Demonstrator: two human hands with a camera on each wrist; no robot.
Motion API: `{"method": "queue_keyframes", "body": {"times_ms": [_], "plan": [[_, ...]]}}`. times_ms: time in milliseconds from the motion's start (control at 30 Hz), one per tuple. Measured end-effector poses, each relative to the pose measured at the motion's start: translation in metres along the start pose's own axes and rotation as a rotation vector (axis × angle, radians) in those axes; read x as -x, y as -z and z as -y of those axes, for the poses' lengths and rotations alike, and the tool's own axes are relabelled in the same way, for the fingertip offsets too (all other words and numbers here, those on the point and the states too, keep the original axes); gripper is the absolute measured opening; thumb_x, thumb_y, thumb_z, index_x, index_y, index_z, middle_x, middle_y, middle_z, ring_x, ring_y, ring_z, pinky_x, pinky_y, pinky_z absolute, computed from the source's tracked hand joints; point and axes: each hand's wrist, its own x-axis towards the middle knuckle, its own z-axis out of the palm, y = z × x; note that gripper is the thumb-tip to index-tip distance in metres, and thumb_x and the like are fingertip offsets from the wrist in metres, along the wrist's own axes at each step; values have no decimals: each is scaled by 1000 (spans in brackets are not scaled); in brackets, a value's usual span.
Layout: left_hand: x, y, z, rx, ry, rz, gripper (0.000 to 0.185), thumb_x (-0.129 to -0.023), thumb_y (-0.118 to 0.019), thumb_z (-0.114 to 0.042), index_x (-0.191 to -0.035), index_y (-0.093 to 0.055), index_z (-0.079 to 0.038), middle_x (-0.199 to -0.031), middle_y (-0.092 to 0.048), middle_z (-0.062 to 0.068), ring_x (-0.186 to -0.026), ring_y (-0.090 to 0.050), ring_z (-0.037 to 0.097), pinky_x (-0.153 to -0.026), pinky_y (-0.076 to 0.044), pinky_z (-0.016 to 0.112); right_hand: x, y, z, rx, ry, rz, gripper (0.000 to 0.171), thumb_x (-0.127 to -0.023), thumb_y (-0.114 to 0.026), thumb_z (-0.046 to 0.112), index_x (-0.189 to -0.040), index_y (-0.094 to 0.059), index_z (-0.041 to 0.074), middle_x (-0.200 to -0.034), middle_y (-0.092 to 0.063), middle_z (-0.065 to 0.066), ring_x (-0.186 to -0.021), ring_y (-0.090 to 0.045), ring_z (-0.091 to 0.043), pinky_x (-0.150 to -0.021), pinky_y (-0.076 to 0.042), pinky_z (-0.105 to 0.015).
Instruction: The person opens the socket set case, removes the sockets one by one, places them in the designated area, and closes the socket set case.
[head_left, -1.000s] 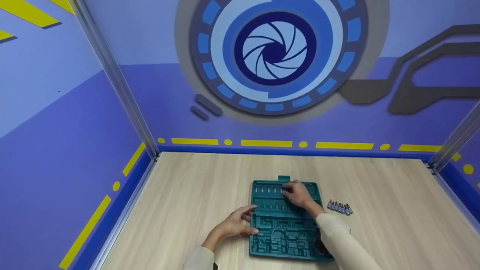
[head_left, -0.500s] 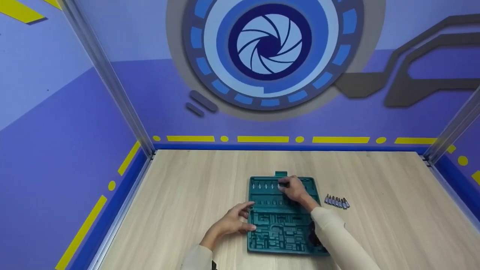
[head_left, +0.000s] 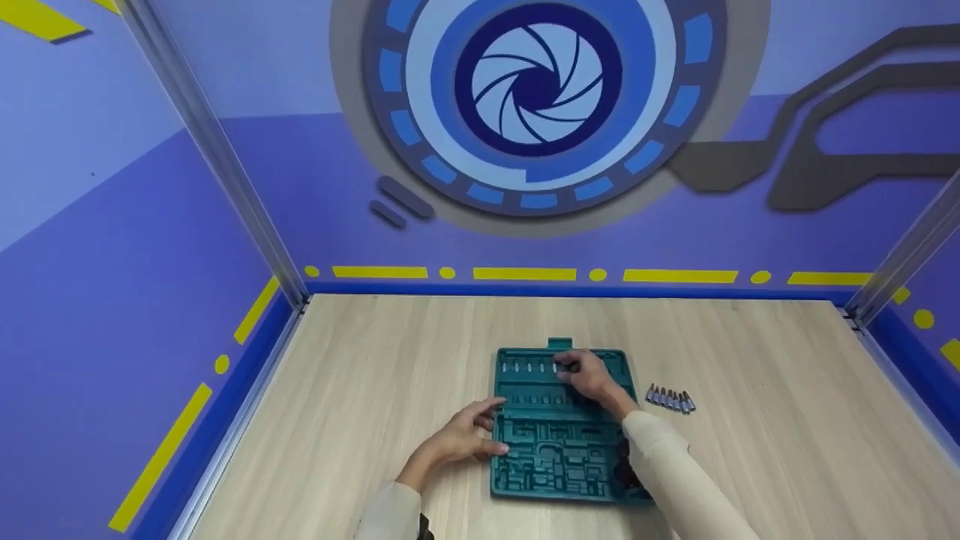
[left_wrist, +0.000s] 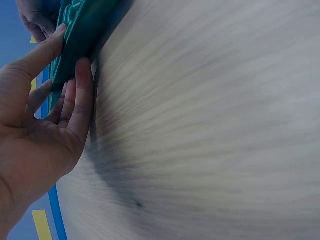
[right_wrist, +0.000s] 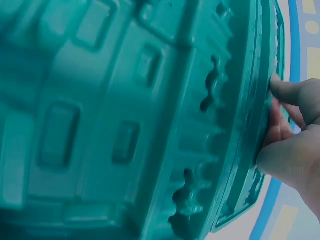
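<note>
- A teal moulded tool tray lies flat on a pale wood-grain desk, just below the centre of the head view.
- The left hand rests against the tray's left edge, fingers straight and lying close together, thumb on the rim; it grips nothing.
- The right hand reaches over the tray's upper row of slots, its fingers curled down onto that row; whether they pinch a bit cannot be told from any view.
- In the right wrist view the fingertips touch the tray's outer rim at the right of the frame, with the tray's recesses filling the rest.
- Several small metal bits stand in the slots at the tray's upper left, just left of the right hand.
- A short row of loose screwdriver bits lies on the desk just right of the tray, apart from both hands.
- Purple walls with yellow dashes and a blue aperture emblem enclose the desk.
</note>
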Motion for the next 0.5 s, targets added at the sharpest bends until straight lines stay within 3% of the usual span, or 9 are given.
{"method": "queue_keyframes", "body": {"times_ms": [67,167,300,500], "plan": [[0,2,0,-13,-22,2,81,-86,-82,-7,-155,-41,-7,-132,-53,16,-118,-51,27,-89,-54,37,-1,2,1,-14,-6,17,30,-96,-63,-3,-127,-66,-7,-125,-65,-25,-106,-60,-33,-95,-50,-52],[-1,3,0,-16,-37,11,80,-86,-82,-8,-155,-41,-6,-135,-52,15,-118,-50,26,-90,-52,34,-3,3,3,34,-22,55,33,-98,-62,0,-131,-64,-7,-134,-60,-28,-117,-57,-40,-104,-46,-57],[1,4,1,-9,-20,-7,81,-85,-83,-8,-155,-42,-7,-131,-53,14,-116,-50,25,-81,-54,31,-6,2,7,90,-42,128,39,-101,-60,5,-138,-60,-3,-144,-49,-28,-136,-45,-47,-115,-33,-65],[2,6,1,-22,3,5,81,-86,-83,-10,-156,-42,-11,-131,-53,15,-119,-51,28,-82,-56,35,-4,1,7,31,-53,123,36,-98,-61,-1,-134,-63,0,-139,-53,-25,-131,-47,-43,-113,-34,-64]]}}
